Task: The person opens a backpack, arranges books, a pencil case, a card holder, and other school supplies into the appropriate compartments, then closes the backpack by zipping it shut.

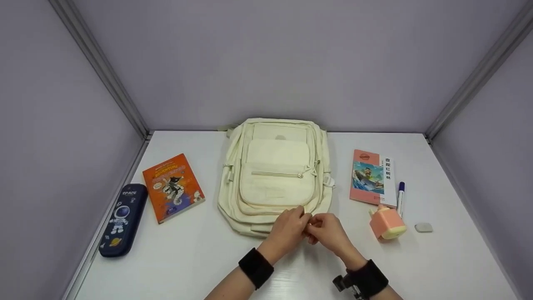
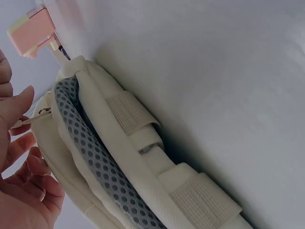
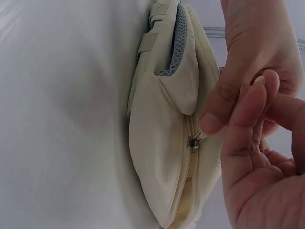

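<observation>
A cream backpack (image 1: pixel 277 175) lies flat in the middle of the white table (image 1: pixel 200 258), front pocket up. Both hands meet at its near edge. My left hand (image 1: pixel 291 227) pinches the small metal zipper pull (image 3: pixel 194 142) between thumb and finger; the pull (image 2: pixel 42 113) also shows in the left wrist view, beside the grey mesh back panel (image 2: pixel 90 157). My right hand (image 1: pixel 329 231) is right beside it with curled fingers, its forefinger (image 3: pixel 248 109) against the left thumb. I see nothing gripped in the right hand. The zipper looks closed on both sides of the pull.
Left of the backpack lie an orange book (image 1: pixel 173 187) and a dark blue pencil case (image 1: pixel 123 218) near the table's left edge. To the right are a pink book (image 1: pixel 373 177), a blue pen (image 1: pixel 400 196), a pink and yellow sharpener (image 1: pixel 387 223) and a white eraser (image 1: pixel 423 227). Grey walls enclose three sides.
</observation>
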`<state>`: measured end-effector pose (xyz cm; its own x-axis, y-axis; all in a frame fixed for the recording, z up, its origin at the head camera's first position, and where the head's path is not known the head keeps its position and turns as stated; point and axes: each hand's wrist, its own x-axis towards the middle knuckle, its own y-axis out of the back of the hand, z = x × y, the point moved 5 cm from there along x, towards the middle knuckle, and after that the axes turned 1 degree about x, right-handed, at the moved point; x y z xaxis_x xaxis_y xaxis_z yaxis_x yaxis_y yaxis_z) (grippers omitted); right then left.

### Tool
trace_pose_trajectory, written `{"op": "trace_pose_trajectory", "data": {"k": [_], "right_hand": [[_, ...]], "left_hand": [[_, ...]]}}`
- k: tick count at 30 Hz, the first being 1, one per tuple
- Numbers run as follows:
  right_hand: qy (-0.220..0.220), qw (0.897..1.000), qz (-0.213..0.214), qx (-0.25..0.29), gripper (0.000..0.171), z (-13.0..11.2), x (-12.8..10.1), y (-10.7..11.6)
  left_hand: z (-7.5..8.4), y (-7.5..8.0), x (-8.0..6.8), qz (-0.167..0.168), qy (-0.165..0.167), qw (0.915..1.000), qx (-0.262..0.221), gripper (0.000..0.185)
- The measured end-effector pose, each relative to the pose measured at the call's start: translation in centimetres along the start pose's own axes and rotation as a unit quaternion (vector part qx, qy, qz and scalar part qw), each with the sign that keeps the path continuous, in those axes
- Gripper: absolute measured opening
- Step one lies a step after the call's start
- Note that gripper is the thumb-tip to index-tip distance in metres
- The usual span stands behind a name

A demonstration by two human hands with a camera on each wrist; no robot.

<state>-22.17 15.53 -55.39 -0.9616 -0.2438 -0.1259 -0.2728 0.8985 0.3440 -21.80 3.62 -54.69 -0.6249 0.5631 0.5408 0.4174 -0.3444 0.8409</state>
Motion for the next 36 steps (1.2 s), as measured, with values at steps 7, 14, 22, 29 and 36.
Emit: {"op": "trace_pose_trajectory", "data": {"k": [7,14,22,29,36], "right_hand": [[0.025,0.997,-0.068,-0.029,0.020,-0.4,0.2,-0.1],[0.125,0.980,0.001,-0.155,0.004,-1.3,0.4,1.7],[0.305,0.878,0.023,-0.367,0.044,0.0,1.6,1.2],[0.285,0.892,-0.054,-0.346,0.033,0.5,2.3,1.6],[0.231,0.906,-0.116,-0.334,0.027,0.0,2.8,1.9]], "left_hand": [[0.3,-0.3,-0.9,0.004,-0.002,0.9999,-0.014,0.018],[0.3,-0.1,-1.2,0.036,0.039,0.9985,-0.016,0.017],[0.4,0.7,-1.4,0.075,0.066,0.9920,0.077,0.026],[0.2,1.3,-1.8,0.074,0.079,0.9909,0.081,0.030],[-0.5,1.9,-2.4,0.053,0.097,0.9909,0.077,0.033]]}}
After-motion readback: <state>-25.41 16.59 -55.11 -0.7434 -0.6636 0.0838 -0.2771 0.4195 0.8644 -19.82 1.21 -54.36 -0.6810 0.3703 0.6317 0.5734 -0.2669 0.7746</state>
